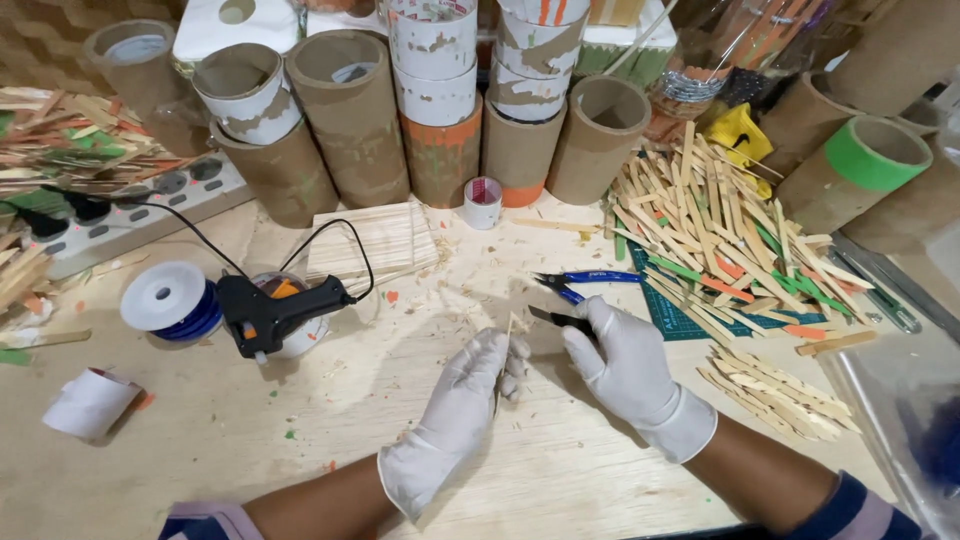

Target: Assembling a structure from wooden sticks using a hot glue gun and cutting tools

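Pinched upright in left hand [470,390], stick [507,345] points up; right hand [625,365] grips cutters [580,290] beside it, blades toward stick.

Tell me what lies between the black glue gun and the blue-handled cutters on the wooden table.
In the head view, a flat stack of pale wooden sticks and scattered shavings lie between them.

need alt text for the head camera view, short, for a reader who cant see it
Two white-gloved hands work over a wooden table: the left hand pinches a thin wooden stick, the right hand holds blue-handled cutters against it. A black glue gun lies to the left, a pile of craft sticks to the right, cardboard tubes behind.
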